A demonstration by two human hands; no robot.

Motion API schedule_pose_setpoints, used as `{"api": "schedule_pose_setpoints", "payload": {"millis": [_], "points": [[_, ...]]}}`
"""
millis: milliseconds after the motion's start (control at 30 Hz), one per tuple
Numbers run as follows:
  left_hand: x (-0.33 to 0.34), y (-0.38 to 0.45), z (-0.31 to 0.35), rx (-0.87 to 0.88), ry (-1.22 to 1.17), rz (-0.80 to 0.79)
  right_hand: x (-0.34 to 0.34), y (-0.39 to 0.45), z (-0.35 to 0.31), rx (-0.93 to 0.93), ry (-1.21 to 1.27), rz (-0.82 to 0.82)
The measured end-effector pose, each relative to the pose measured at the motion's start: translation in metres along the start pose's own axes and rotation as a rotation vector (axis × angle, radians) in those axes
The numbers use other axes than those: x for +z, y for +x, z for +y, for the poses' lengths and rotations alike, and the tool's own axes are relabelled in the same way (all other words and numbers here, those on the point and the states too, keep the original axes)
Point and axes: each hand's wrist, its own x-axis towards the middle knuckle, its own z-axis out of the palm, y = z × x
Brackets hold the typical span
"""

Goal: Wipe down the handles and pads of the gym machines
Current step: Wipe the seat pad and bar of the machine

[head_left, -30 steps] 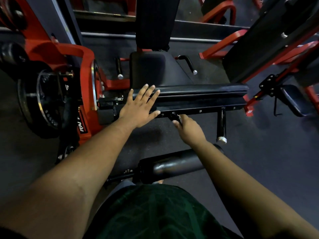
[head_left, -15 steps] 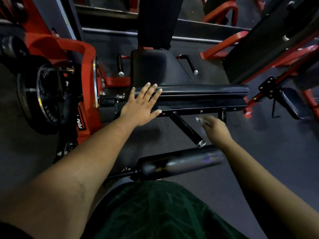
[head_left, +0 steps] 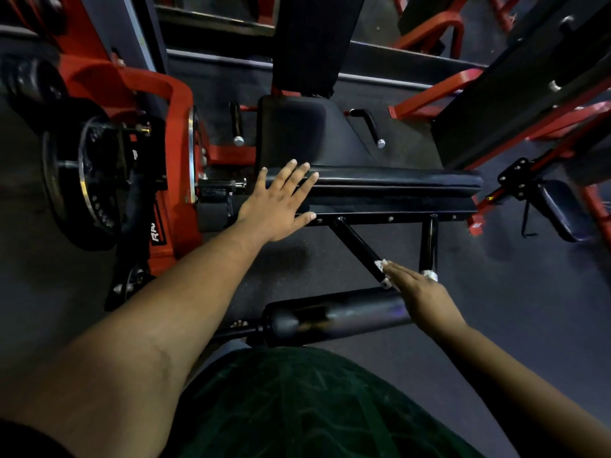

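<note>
Handles [head_left: 358, 249] of this red-framed machine stick out toward me from under its long black pad [head_left: 390, 185]: one slants down to the right, and a second handle [head_left: 429, 244] hangs nearly straight beside it, each ending in a silver cap. My left hand [head_left: 276, 206] lies flat on the left end of that pad, fingers straight and spread, thumb stretched along the metal bar under the padding; that grip is fully open and holds nothing. My right hand [head_left: 418, 292] is down at the tips of the two handles, fingers stretched out and close together, the fingertips right at the silver end of the slanted handle. A small pale scrap [head_left: 379, 265] shows at those fingertips, but I cannot tell what it is, nor whether this grip pinches it or only lies against it. Just below the right hand, a thick black roller pad [head_left: 334, 317] runs crosswise on its bar, near my green patterned shorts [head_left: 297, 408]. Beyond the long pad are the black seat [head_left: 294, 130] and an upright back pad [head_left: 310, 41], with a short black side grip handle [head_left: 236, 122] on the left of the seat and a bent one [head_left: 370, 125] on the right. To my left, black weight plates [head_left: 82, 180] sit on the red frame [head_left: 178, 143]. Dark rubber floor [head_left: 496, 325] lies under everything.
</note>
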Motion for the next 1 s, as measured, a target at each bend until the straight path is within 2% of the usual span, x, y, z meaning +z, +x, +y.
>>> {"api": "schedule_pose_setpoints", "payload": {"millis": [167,300,367,633,733,833,900,1000], "points": [[0.0,0.0,0.0,0.004,-0.001,0.008,-0.006,0.068,-0.03,0.034,0.029,0.193],[-0.001,-0.001,0.0,-0.007,-0.005,-0.003,0.017,0.108,-0.063,-0.011,-0.105,-0.016],[-0.001,-0.001,0.0,-0.009,-0.007,-0.001,0.023,0.096,-0.061,-0.018,-0.128,-0.05],[0.0,0.0,-0.001,0.01,-0.013,0.015,-0.003,0.019,-0.004,0.004,-0.076,-0.057],[0.001,-0.001,-0.001,0.011,-0.003,0.022,-0.01,0.042,-0.014,0.053,-0.089,0.011],[0.001,0.0,-0.001,0.01,-0.003,0.017,0.001,0.089,-0.044,0.01,-0.031,0.12],[0.001,0.0,0.0,0.005,0.003,0.011,0.014,0.11,-0.064,0.013,-0.06,0.061],[0.0,0.0,-0.001,0.005,-0.002,0.004,0.028,0.097,-0.067,0.002,-0.101,0.02]]}}
